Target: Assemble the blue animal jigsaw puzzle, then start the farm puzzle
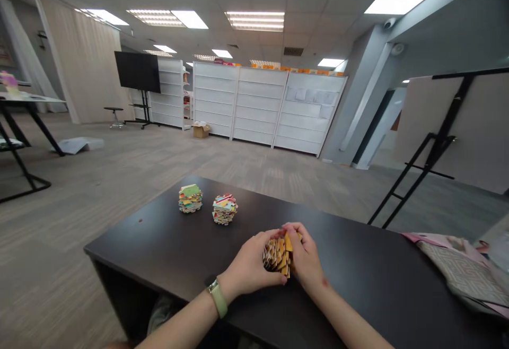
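Observation:
Between my two hands is a stack of small cardboard pieces (pixel 277 256), yellow and orange, with uneven edges. My left hand (pixel 251 265) curves around its left side, thumb low at the front and fingers at the far side. From the right, my right hand (pixel 307 260) grips the same stack, its fingers over the top edge and partly hiding it. Farther back on the table stand two more stacks of cardboard pieces: one with a green top (pixel 190 199) and one with red and white on top (pixel 225 209).
The dark table (pixel 159 248) spans the front. A patterned fabric bag (pixel 457 269) lies at its right end. Beyond are a black easel stand (pixel 437 142), white shelving (pixel 258 105), a screen on a stand (pixel 137 71), a cardboard box (pixel 201 130) and another table (pixel 29 99).

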The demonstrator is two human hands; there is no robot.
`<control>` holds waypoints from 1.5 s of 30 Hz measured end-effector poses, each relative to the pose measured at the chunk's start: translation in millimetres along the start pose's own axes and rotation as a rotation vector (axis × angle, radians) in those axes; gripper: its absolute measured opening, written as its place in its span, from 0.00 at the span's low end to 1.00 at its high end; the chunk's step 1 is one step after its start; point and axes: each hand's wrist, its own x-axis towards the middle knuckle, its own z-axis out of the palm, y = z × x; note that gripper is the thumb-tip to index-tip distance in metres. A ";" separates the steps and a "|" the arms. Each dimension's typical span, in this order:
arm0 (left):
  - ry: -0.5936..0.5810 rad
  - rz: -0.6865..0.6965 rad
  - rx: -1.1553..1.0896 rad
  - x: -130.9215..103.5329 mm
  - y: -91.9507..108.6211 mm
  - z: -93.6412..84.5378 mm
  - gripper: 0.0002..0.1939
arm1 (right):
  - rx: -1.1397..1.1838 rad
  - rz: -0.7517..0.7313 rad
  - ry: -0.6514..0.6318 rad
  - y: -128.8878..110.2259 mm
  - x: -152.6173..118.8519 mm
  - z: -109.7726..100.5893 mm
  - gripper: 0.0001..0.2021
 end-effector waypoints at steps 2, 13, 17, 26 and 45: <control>0.038 -0.006 0.017 0.1 4.5 4.1 0.40 | 0.196 0.068 0.131 -2.6 2.6 0.2 0.14; 0.158 -0.051 0.123 8.5 11.1 32.4 0.39 | 0.738 0.352 0.283 -22.8 14.1 -11.0 0.03; 0.106 -0.010 0.159 7.7 9.2 31.3 0.39 | 0.734 0.298 0.241 -23.0 15.1 -17.4 0.04; 0.039 0.138 0.291 6.2 10.7 23.9 0.37 | 0.587 0.266 0.226 2.5 9.6 -11.7 0.09; -0.050 0.059 0.190 9.5 1.9 1.1 0.39 | -0.349 -0.098 -0.477 -6.8 0.3 -40.2 0.23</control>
